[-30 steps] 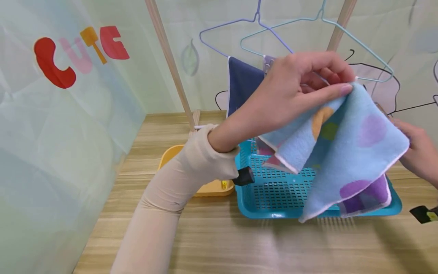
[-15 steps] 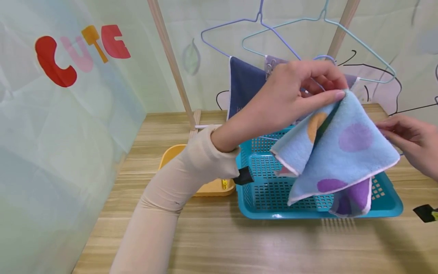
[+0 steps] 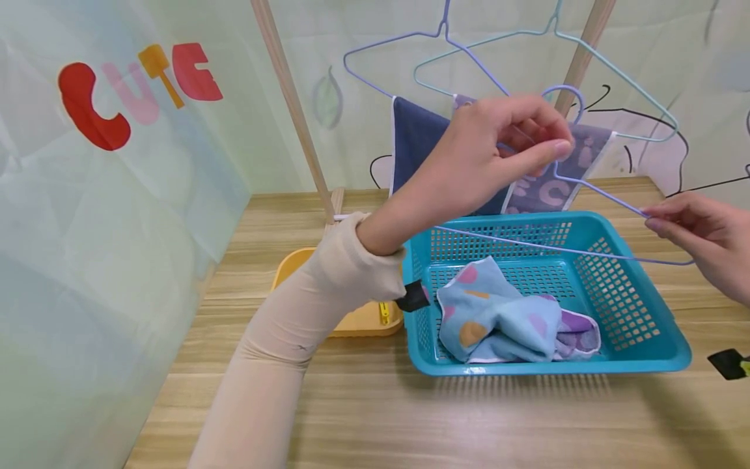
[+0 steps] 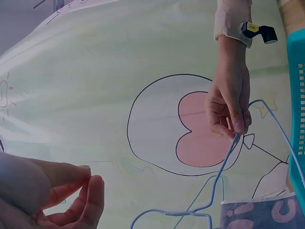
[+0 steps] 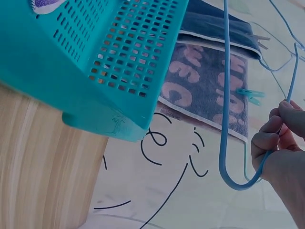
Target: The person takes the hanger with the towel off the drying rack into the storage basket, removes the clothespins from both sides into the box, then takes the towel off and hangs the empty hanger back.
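Note:
My right hand (image 3: pixel 706 241) pinches a periwinkle-blue wire hanger (image 3: pixel 600 192) at its sloping shoulder. The hanger's long lower bar (image 3: pixel 545 247) runs over the teal basket, and its hook curves up near my left hand. My left hand (image 3: pixel 498 153) is raised with curled fingers and holds nothing; in the left wrist view the thumb (image 4: pixel 76 172) meets the index fingertip, apart from the hanger (image 4: pixel 217 183). A light-blue towel (image 3: pixel 498 319) with coloured dots lies crumpled in the teal basket (image 3: pixel 633 319), with a purple patterned part (image 3: pixel 580 332) at its right end.
Behind hang a navy towel (image 3: pixel 413 140) on a purple hanger (image 3: pixel 398 40) and a purple-grey lettered towel (image 3: pixel 586 153) on a mint hanger (image 3: pixel 633 68). A light-green clip (image 5: pixel 250 94) grips the lettered towel. A yellow tray (image 3: pixel 293 264) stands left of the basket, near a wooden post (image 3: pixel 287 91).
My left hand has let go of the light-blue towel, which has dropped into the basket. The hanger behind it is now exposed. My right hand has drawn back from behind the towel.

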A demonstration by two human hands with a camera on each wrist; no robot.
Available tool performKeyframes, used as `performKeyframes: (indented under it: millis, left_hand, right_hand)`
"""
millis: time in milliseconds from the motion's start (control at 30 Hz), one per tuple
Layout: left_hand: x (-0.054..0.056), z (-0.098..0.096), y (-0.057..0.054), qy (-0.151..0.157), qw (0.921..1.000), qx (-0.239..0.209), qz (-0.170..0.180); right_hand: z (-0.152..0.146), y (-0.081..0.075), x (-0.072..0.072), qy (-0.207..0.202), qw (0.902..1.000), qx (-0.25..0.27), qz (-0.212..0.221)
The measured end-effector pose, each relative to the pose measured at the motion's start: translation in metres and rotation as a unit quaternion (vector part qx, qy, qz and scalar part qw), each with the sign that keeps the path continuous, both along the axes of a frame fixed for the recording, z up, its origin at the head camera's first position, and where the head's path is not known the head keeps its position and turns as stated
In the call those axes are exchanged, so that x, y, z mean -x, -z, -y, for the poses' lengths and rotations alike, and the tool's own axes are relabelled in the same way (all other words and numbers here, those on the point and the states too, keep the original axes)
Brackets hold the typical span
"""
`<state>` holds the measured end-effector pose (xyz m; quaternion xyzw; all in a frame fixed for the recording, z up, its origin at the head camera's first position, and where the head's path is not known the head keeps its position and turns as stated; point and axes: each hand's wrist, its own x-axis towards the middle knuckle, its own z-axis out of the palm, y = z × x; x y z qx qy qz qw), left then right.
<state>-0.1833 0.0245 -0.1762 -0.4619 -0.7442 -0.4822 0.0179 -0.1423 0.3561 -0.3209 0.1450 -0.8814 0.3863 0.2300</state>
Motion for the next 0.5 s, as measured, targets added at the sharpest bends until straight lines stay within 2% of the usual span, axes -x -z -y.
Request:
performKeyframes:
  millis: [100,167,367,500]
  left_hand:
    - [0.004,0.002,0.005,0.013,0.9996,-0.019,-0.015]
    - [0.006,0.004,0.007,0.013,0.9996,-0.020,-0.014]
    - [0.012,0.011,0.013,-0.001,0.9996,-0.019,-0.019]
    - [0.018,0.016,0.016,-0.019,0.9996,-0.021,-0.001]
  right_hand:
    - [-0.001,0.000,0.000,-0.003,1.0000,0.001,0.000]
    - [-0.001,0.001,0.000,-0.005,1.0000,0.004,0.000]
    - [-0.002,0.002,0.000,-0.012,0.9998,0.012,-0.002]
    - [-0.002,0.002,-0.001,-0.014,0.9998,0.014,-0.002]
